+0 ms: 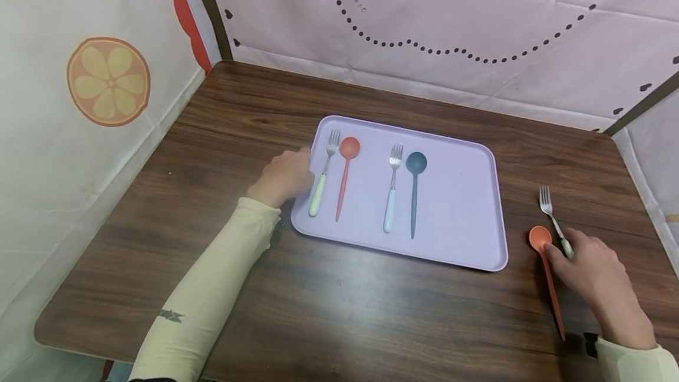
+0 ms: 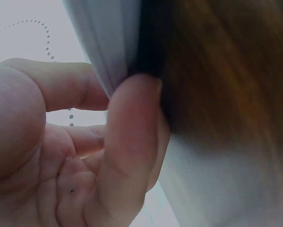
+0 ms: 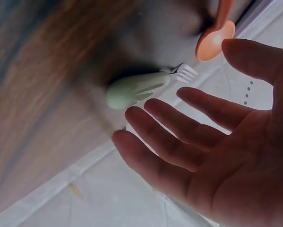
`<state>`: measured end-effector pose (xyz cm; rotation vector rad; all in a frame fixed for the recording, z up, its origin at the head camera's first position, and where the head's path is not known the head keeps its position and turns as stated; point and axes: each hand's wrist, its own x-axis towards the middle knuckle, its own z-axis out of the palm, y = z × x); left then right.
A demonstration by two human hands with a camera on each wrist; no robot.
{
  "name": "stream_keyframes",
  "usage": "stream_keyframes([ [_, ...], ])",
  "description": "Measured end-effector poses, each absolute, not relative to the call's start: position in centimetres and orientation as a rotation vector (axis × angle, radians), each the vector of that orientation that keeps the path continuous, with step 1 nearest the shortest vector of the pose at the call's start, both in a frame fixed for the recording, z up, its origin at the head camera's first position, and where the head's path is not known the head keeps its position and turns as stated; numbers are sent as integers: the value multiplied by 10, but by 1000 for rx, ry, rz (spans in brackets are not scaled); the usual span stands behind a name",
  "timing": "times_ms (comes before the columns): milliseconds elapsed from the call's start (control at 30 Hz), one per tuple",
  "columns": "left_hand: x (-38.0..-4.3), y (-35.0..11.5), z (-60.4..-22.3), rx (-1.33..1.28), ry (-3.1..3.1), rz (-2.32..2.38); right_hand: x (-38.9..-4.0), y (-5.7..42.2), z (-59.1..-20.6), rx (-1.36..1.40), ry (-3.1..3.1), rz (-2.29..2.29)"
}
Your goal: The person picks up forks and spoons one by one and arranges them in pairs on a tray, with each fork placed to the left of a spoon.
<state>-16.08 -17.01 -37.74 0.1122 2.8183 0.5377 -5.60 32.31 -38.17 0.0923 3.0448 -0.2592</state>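
Left hand (image 1: 283, 178): While a person in pale sleeves (image 1: 212, 282) reaches over a brown table (image 1: 371, 311), this hand pinches the left rim of a lilac tray (image 1: 456, 211), thumb on one face of the edge and fingers (image 2: 132, 127) curled against the other.
Right hand (image 1: 596, 270): Near the table's right end, its fingers are loosely bent and spread apart, with nothing in their grasp, at a loose fork (image 1: 546, 201) and a loose spoon (image 1: 539, 237); whether the thumb touches the spoon's neck, I cannot tell.
Loose cutlery: Both pieces lie to the right of the tray. The fork, silver with a pale green handle, points its tines to the far side; the orange spoon lies just left of it, handle running toward the near edge.
Tray load: Two pairs rest on it, heads to the far side. A green-handled fork (image 1: 318, 196) lies beside a coral spoon (image 1: 349, 148) at left; nearer the middle, a blue-handled fork (image 1: 389, 211) lies beside a dark blue spoon (image 1: 416, 163).
Backdrop: Pale pink cloth (image 1: 477, 10) with a dotted line hangs behind; white cloth (image 1: 42, 152) bearing a printed orange slice (image 1: 109, 82) hangs at left.
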Motion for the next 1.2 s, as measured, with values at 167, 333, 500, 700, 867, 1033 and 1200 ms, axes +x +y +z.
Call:
stream_keyframes([
  [167,-161,-170,-377,109,2819,535,-55,327,-383,89,3044,-236],
  [333,-161,-171,-378,114,2821,534,-56,330,-385,105,3030,-232],
  [500,-161,-171,-378,126,2821,539,-57,334,-387,110,3025,-221],
  [700,-161,-170,-377,120,2826,539,-57,338,-388,44,3056,-209],
  [867,-161,-169,-378,100,2821,538,-57,338,-388,53,3056,-212],
  [1033,-161,-169,-379,99,2824,530,-57,338,-388,78,3048,-223],
  [1200,-162,-170,-379,106,2832,526,-58,338,-389,86,3057,-250],
])
